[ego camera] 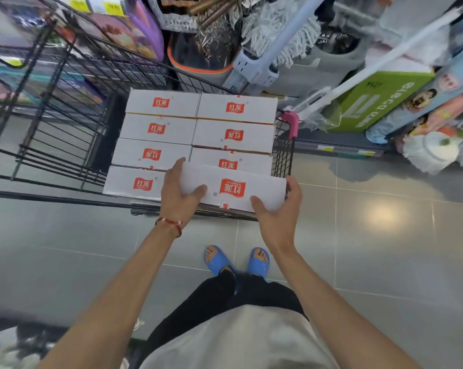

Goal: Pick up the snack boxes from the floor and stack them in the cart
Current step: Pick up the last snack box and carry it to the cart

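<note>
My left grip [181,190] and right grip [279,211] are both clamped on one snack box [233,186]. My thumbs lie on its white top and my fingers curl round its short ends, mostly hidden behind the cardboard. The box hangs between my grips, slightly askew, over the near right corner of the cart [282,153]. I cannot tell whether it touches anything beneath. Just beyond my grips, seven more boxes [158,129] lie flat in two rows; anything under them is hidden. The shelf goods farther off are blurred. Grey floor [385,249] lies below my grips.
</note>
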Tool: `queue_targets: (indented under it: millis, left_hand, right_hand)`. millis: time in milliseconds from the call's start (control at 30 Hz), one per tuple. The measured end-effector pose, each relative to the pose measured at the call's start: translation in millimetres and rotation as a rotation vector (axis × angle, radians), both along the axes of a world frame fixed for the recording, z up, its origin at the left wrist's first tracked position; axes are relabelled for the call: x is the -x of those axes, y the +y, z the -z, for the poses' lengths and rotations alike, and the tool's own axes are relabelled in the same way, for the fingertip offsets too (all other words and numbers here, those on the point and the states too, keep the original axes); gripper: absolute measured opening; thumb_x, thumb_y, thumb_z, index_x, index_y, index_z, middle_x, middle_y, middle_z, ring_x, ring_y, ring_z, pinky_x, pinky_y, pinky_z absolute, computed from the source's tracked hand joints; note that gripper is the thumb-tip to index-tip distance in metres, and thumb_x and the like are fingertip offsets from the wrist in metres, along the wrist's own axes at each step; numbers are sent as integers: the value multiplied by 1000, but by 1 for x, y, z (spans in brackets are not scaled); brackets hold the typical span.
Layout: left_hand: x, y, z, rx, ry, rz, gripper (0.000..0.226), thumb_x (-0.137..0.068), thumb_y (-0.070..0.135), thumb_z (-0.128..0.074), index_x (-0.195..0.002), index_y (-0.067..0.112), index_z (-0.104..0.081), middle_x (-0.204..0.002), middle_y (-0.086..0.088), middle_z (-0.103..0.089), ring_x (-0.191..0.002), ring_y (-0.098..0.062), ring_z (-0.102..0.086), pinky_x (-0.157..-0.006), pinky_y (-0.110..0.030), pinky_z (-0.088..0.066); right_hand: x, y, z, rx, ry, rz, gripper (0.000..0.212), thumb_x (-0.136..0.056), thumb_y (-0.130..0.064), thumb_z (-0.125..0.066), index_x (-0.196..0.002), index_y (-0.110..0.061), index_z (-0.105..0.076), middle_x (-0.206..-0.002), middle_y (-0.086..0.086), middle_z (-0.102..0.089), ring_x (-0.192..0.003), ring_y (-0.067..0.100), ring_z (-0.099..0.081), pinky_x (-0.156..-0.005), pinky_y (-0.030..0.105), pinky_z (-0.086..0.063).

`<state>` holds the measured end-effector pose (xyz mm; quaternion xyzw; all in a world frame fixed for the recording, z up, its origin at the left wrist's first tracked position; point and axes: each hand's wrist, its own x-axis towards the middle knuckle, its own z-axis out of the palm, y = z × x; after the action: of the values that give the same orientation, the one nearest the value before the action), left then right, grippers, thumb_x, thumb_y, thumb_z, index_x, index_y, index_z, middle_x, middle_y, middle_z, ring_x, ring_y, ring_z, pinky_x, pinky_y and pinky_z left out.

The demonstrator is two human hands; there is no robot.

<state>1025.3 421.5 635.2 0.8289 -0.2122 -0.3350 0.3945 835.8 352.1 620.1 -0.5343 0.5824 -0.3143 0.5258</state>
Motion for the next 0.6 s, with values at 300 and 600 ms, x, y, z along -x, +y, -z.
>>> queue_targets:
  millis: [300, 600]
  left_hand:
    - [-15, 0, 47, -213, 11, 13, 79, -86, 18, -73, -153, 21, -32, -149, -5, -47, -135, -28, -45, -112, -48, -41]
    - [-16, 5, 66, -279, -108, 132, 76, -82, 8, -72, -149, 11, -39, -146, -12, -49, -133, -32, -47, -115, -43, -38]
  right_hand:
    - [-21, -1, 33, -82, 77, -30, 82, -78, 4, -83, -147, -9, -39, -131, -4, -45, -120, 9, -51, -105, 18, -48]
    - [-12, -8, 55, -139, 112, -156, 82, -82, 6, -80, -149, -8, -37, -121, -25, -46, -120, 7, -54, -107, 20, -49]
